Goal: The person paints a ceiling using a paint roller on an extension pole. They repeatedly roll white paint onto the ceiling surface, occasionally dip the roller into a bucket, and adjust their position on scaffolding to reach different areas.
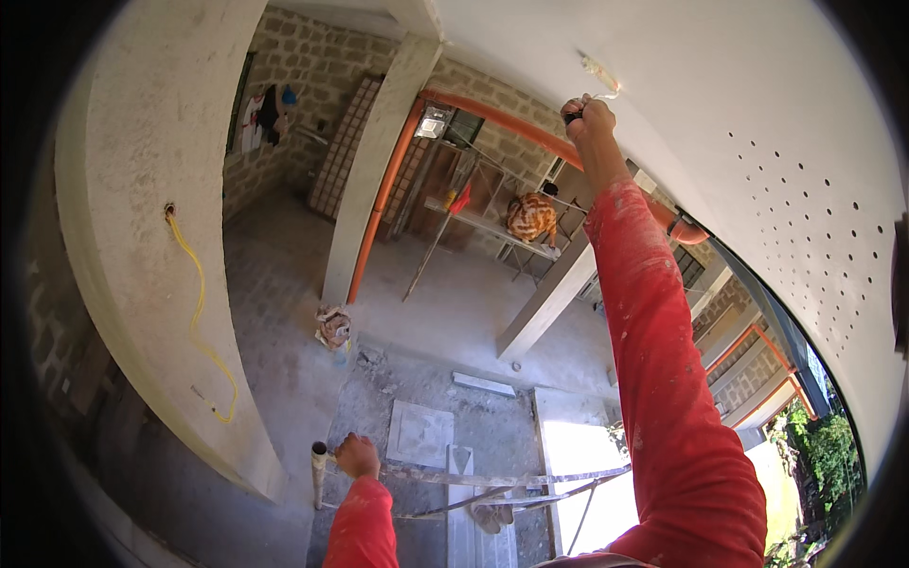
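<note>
Raised overhead, my right hand (pixel 593 123) is closed round the dark handle of a small paint roller (pixel 600 73). The roller's pale sleeve lies at the white ceiling panel (pixel 691 57); whether it presses on it I cannot tell. Low down at the left, my left hand (pixel 357 456) is closed at the end of a metal scaffold rail (pixel 426 476), beside an upright tube (pixel 320 473) with a dark open top. Both red sleeves carry pale paint specks. Below the rail, my shoe (pixel 492 516) shows on the scaffold boards (pixel 461 530).
A concrete beam (pixel 161 284) with a yellow cable (pixel 201 303) runs along the left. Orange pipe (pixel 379 208) follows a column. Another person (pixel 532 218) crouches on a far scaffold (pixel 483 224). Rows of holes pierce the ceiling at right. A crumpled sack (pixel 332 327) lies on the floor far below.
</note>
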Tool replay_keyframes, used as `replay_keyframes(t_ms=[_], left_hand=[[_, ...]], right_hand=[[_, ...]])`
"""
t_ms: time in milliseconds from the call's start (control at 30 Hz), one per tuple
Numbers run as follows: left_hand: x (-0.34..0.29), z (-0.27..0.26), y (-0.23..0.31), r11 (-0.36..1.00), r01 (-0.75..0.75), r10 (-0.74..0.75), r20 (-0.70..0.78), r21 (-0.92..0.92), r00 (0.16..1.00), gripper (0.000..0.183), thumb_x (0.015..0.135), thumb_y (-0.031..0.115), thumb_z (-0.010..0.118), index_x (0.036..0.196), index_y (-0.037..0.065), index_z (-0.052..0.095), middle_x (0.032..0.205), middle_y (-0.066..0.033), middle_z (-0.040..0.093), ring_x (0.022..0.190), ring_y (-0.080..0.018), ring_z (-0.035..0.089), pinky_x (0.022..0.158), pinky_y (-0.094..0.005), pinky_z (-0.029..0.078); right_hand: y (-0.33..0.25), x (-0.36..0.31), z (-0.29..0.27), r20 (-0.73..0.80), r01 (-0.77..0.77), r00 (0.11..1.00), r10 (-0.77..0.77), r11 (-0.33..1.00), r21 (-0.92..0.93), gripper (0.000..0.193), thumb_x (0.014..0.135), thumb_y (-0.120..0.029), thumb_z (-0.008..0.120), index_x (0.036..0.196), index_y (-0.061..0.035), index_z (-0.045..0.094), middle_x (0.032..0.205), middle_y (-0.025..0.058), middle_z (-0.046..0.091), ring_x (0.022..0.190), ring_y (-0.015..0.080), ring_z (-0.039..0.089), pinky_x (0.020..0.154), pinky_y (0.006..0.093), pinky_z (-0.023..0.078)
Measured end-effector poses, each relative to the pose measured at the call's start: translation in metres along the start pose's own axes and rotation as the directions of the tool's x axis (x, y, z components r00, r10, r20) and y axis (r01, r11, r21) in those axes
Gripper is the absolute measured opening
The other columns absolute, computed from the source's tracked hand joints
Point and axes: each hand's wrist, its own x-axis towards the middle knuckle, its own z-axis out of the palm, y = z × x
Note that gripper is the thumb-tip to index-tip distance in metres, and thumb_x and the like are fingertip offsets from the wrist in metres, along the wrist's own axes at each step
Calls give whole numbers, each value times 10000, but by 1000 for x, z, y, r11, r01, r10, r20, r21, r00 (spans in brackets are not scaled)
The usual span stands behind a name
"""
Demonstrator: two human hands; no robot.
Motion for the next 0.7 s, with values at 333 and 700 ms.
replay_keyframes(t_ms=[333,700], left_hand=[[5,7,-5,999,-35,35,19,11,999,171,888,229,650,857,72,712,842,-149,751,791,-348,723,825,-464,514],[-1,8,-3,999,-51,50,-19,-19,999,167,882,228,658,850,73,711,837,-143,749,788,-337,723,838,-452,520]], right_hand=[[-22,-187,27,205,176,964,-172,984,-4,30,1063,-63,490,1042,-78,506,865,39,466,650,137,451,506,276,377],[-27,-340,58,283,425,877,-389,902,-77,180,1074,-128,541,1247,-78,536,769,9,502,567,99,446,466,257,368]])
